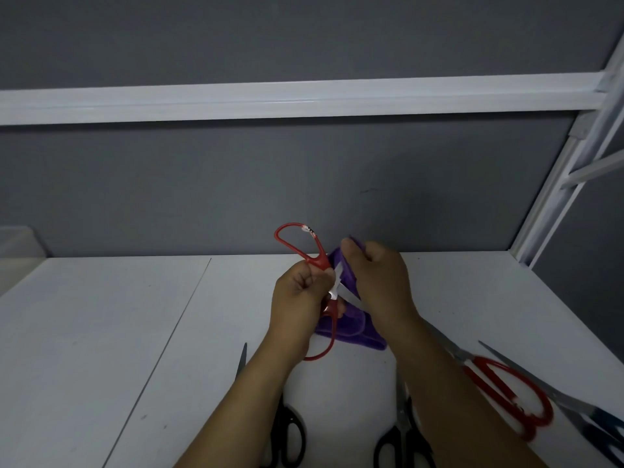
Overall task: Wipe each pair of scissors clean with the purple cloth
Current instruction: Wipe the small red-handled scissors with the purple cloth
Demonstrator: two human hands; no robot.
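Closest to the person, four pairs lie flat on the white table (101,332). There is a pair of black-handled metal scissors (292,434) half under the left arm. A second black-handled pair (401,413) lies beside the right arm. A big pair with red loop handles (506,390) lies further right, and a blue-handled pair (604,423) is at the edge of the view. (I can't tell which of these are already clean.)

A little further off, both hands are up above the table. The left hand (300,295) grips the thin red-handled scissors (320,261) where the two halves cross, with its fingers curled tight. These scissors are open wide. One red loop sticks up and away, and the other hangs down toward the person.

A shiny blade pokes out of the left hand to the right and a bit down, straight toward the right hand (378,278). That hand is curled round the soft purple cloth (351,332) and seems to pinch it over the blade. The rest of the cloth hangs below both hands, and the tip is hidden.

So the blade's long line runs from the left hand to the right hand, and the right hand is the one at the blade. I think the wipe should slide along that line, away from the left hand, with care for the sharp edge.

Farthest back is a dark grey wall (304,180) with a white rail (304,99) across it.
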